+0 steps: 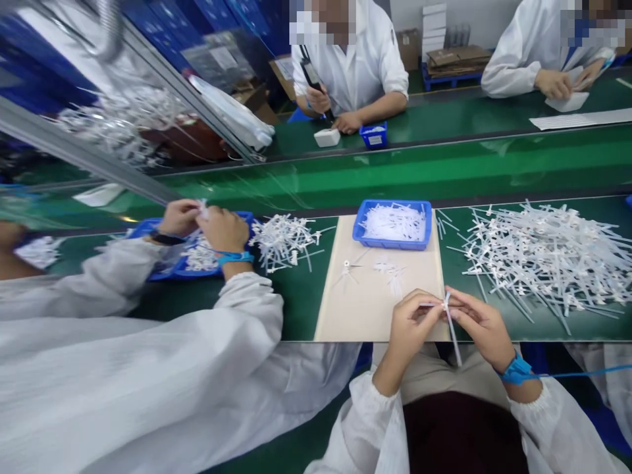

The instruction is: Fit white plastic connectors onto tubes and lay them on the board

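My left hand (pixel 411 322) and my right hand (pixel 481 324) meet at the table's near edge, both pinched on a thin white plastic stick with a cross piece (pixel 449 315). The stick's long end hangs down toward my lap. Both hands hover over the front of a beige mat (pixel 345 309). A few loose white pieces (pixel 390 270) lie on the mat just beyond my fingers.
A blue tray (pixel 394 226) of white parts sits at the mat's far end. A big heap of white sticks (pixel 548 257) covers the table to the right. On my left, a co-worker's hands (pixel 207 227) work over another blue tray. Two more people sit across the green conveyor.
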The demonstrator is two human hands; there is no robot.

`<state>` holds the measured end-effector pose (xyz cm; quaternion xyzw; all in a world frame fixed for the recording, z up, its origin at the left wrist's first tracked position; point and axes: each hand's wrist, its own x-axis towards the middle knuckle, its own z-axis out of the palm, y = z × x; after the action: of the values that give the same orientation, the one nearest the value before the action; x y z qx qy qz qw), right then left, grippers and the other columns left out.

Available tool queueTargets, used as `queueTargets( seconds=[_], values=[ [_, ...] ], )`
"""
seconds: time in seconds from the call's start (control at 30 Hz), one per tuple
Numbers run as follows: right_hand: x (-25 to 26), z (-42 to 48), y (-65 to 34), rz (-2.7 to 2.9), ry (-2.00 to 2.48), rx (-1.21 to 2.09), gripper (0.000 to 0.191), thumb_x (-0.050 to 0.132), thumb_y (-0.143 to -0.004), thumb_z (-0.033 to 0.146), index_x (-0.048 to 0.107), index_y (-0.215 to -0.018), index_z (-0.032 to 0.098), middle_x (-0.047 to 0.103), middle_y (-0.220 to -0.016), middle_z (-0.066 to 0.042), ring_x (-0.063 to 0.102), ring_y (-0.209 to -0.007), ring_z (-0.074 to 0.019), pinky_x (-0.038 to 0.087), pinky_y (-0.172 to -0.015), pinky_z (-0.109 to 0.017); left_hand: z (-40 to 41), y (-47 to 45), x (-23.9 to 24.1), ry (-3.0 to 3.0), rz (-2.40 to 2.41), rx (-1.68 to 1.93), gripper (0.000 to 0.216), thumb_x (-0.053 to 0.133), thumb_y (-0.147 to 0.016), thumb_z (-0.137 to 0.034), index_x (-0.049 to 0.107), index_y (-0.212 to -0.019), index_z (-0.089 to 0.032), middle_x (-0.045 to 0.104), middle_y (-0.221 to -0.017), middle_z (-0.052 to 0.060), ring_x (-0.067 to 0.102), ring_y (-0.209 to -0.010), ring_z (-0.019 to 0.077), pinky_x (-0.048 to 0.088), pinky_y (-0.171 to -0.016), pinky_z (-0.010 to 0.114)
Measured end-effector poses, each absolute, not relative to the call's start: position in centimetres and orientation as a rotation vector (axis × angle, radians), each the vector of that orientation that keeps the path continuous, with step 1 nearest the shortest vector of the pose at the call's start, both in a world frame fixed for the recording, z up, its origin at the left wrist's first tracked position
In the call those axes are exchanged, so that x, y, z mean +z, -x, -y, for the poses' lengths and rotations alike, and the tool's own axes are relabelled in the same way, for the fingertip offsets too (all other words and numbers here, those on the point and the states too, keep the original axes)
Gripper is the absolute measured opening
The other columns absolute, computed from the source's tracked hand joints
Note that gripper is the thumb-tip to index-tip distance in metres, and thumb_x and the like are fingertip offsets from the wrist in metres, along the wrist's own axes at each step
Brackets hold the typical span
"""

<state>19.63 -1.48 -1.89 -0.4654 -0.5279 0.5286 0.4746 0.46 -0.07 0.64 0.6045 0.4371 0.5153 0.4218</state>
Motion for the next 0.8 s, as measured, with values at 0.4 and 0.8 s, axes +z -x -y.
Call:
queueTargets(
  seconds=[0.4,0.8],
  values=[
    [-2.3,0.9,-19.5,1.230,1.077,1.452,0.046,0.075,-0.102,0.056,0.080,-0.133,0.022,0.085,-0.109,-0.013,0.082,-0.092,-0.0245,0.070,-0.092,-0.045,-3.9,13.5,4.1,-2.143,-1.911,1.029,0.014,0.063,-0.100,-0.022,0.076,-0.104,-0.022,0.076,-0.105,0.009,0.069,-0.099,0.0285,0.054,-0.092,0.042],
    [-2.5,1.3,-19.2,1.164,1.026,1.494,0.043,0.076,-0.101,0.056,0.082,-0.126,0.021,0.085,-0.106,-0.012,0.081,-0.092,-0.0238,0.069,-0.093,-0.045,-6.8,14.9,1.2,-2.252,-1.931,0.783,0.039,0.056,-0.097,-0.021,0.073,-0.133,-0.020,0.071,-0.115,0.013,0.065,-0.107,0.0337,0.053,-0.098,0.048]
  ],
)
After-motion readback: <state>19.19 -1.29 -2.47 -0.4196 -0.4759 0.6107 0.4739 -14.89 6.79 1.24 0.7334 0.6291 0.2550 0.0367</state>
